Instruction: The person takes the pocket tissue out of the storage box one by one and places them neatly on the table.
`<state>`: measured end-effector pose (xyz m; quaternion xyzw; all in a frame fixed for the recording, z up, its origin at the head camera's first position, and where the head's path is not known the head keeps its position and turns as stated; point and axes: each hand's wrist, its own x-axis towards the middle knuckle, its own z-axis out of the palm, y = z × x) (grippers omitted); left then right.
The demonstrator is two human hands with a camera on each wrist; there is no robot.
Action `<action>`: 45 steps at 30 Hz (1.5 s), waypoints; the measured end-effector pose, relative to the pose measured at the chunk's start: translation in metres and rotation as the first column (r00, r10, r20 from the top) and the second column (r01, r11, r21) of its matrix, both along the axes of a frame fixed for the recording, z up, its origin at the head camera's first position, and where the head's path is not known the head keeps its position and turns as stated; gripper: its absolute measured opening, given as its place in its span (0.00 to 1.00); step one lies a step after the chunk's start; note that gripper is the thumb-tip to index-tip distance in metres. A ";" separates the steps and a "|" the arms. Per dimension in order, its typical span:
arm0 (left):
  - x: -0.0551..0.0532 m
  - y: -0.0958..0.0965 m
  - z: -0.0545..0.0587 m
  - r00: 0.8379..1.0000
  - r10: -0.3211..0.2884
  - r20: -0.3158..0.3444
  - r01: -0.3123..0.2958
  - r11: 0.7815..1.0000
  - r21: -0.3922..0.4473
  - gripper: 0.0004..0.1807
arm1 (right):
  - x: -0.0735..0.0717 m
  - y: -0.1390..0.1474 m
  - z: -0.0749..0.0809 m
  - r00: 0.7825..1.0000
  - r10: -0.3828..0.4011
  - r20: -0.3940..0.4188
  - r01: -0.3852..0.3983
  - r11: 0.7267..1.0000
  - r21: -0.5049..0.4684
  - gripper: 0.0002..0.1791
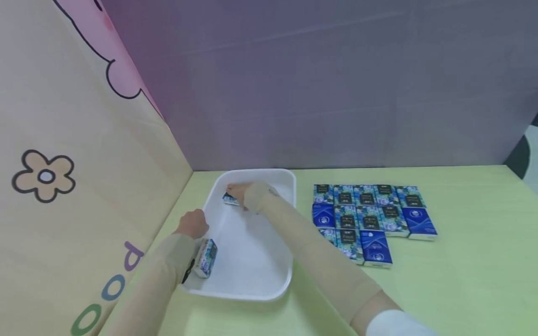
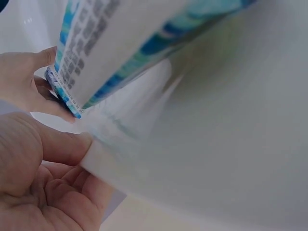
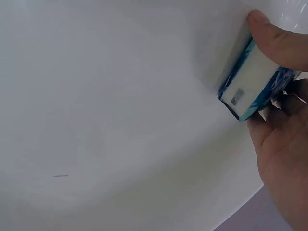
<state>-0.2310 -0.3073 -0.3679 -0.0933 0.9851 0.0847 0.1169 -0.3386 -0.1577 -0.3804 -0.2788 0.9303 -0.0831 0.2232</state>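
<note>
My left hand point(image 1: 193, 224) is at the left rim of a white plastic tray point(image 1: 252, 254); in the left wrist view its thumb and curled fingers pinch the rim. Inside the tray, at the far left, my right hand point(image 1: 240, 192) grips a small blue floral tissue pack point(image 3: 257, 79). The right wrist view shows the thumb on one side of that pack and the fingers on the other, close to the tray wall. Another floral tissue pack point(image 1: 206, 258) lies in the tray's near left corner, beside my left wrist.
Right of the tray, several floral and plain blue tissue packs point(image 1: 370, 217) lie in rows on the light green table point(image 1: 470, 261). My right forearm partly covers the nearest row. A grey-purple cloth point(image 1: 336, 93) hangs behind, and a printed cloth point(image 1: 92, 154) stands at the left.
</note>
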 end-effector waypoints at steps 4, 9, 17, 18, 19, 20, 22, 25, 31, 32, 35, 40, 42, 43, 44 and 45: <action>0.001 0.000 0.001 1.000 0.004 0.005 -0.004 1.000 0.001 0.12 | 0.004 0.002 0.005 0.997 0.065 -0.051 -0.065 0.998 0.008 0.48; 0.000 0.001 0.000 1.000 -0.018 -0.023 0.018 1.000 -0.002 0.11 | 0.002 0.002 0.006 0.990 0.101 -0.100 -0.100 0.995 0.012 0.43; -0.001 0.001 0.000 0.999 -0.019 -0.027 0.019 1.000 0.001 0.12 | -0.016 -0.009 0.001 0.982 0.149 -0.115 -0.142 0.988 0.065 0.25; -0.001 0.001 0.000 0.999 -0.020 -0.028 0.020 1.000 0.002 0.12 | -0.017 -0.009 0.001 0.986 0.133 -0.103 -0.127 0.990 0.062 0.24; -0.001 0.002 0.001 0.999 -0.022 -0.029 0.022 1.000 0.001 0.12 | -0.017 -0.008 0.002 0.987 0.128 -0.097 -0.123 0.991 0.058 0.23; -0.001 0.002 0.001 0.999 -0.021 -0.027 0.021 1.000 0.000 0.12 | -0.018 -0.008 0.001 0.988 0.122 -0.094 -0.117 0.992 0.055 0.22; -0.002 0.002 0.001 1.000 -0.017 -0.024 0.018 1.000 0.002 0.12 | -0.018 -0.007 0.000 0.990 0.114 -0.081 -0.111 0.993 0.047 0.22; -0.001 0.002 0.000 1.000 -0.015 -0.019 0.015 1.000 0.003 0.12 | -0.016 -0.006 -0.002 0.991 0.114 -0.076 -0.111 0.993 0.047 0.23; -0.001 0.004 -0.004 1.000 -0.004 -0.031 0.004 1.000 0.011 0.11 | -0.011 -0.004 -0.004 0.991 0.097 -0.089 -0.093 0.995 0.040 0.24; -0.001 0.005 -0.005 1.000 0.005 -0.030 -0.005 1.000 0.012 0.11 | -0.010 -0.004 -0.004 0.991 0.098 -0.094 -0.095 0.995 0.043 0.24; -0.001 0.009 -0.005 0.999 0.023 -0.034 -0.023 1.000 0.005 0.11 | -0.008 -0.004 -0.004 0.985 0.122 -0.121 -0.115 0.991 0.065 0.24; -0.002 0.013 -0.003 0.999 0.042 -0.035 -0.042 0.999 -0.010 0.12 | -0.009 -0.005 -0.003 0.973 0.172 -0.154 -0.158 0.983 0.098 0.25; -0.002 0.012 -0.002 0.999 0.043 -0.031 -0.043 0.999 -0.014 0.12 | -0.010 -0.005 -0.003 0.971 0.182 -0.153 -0.168 0.980 0.104 0.25; -0.002 0.012 -0.002 0.999 0.044 -0.027 -0.045 0.999 -0.015 0.12 | -0.011 -0.005 -0.003 0.969 0.190 -0.155 -0.175 0.979 0.106 0.25; -0.002 0.012 -0.002 0.999 0.047 -0.026 -0.048 0.999 -0.013 0.12 | -0.013 -0.005 -0.004 0.968 0.196 -0.156 -0.180 0.977 0.110 0.25; -0.003 0.012 -0.003 0.999 0.048 -0.026 -0.048 0.999 -0.009 0.12 | -0.014 -0.005 -0.004 0.966 0.203 -0.161 -0.185 0.975 0.119 0.25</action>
